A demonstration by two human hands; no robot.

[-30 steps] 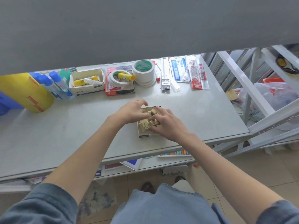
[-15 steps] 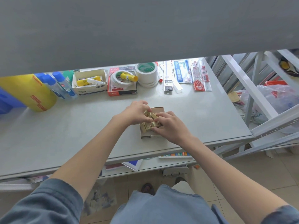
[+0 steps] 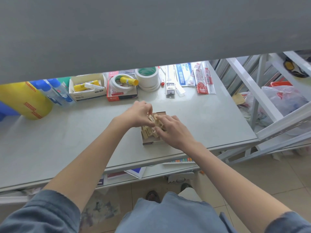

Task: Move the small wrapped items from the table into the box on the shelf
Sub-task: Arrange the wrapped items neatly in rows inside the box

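Both hands work over a small shallow brown cardboard box (image 3: 152,143) sitting near the front edge of the pale grey shelf surface (image 3: 58,140), approx. mid-width. The box holds a jumble of small tan wrapped items (image 3: 147,132), some upright, some tilted; exact count can't be told.

Left hand (image 3: 137,113) comes in from the left, fingers curled down over the box's back-left part. Thumb & fingertips pinch one tan wrapped item w/ a small printed label (image 3: 151,118), held just above the pile. Right hand (image 3: 174,130) reaches in from the right, covering the box's right side; its fingers (image 3: 161,117) are bent down among the items and touch them, but whether they actually grip one can't be told, since the fingertips are hidden in the pile.

Along the back edge, left to right: a big yellow roll (image 3: 25,100) at the back-left corner, blue-capped clear bottles (image 3: 55,93), a white open carton w/ yellow glue sticks (image 3: 87,89), a red-and-white carton w/ a white tape roll and a yellow-purple glue stick (image 3: 122,89), a stack of white tape rolls w/ green core (image 3: 147,78), then flat packaged pens & rulers (image 3: 186,78) toward the back-right corner. A grey overhead panel (image 3: 151,27) hides the rest of the back. A white metal rack frame (image 3: 262,98) stands off the right edge.
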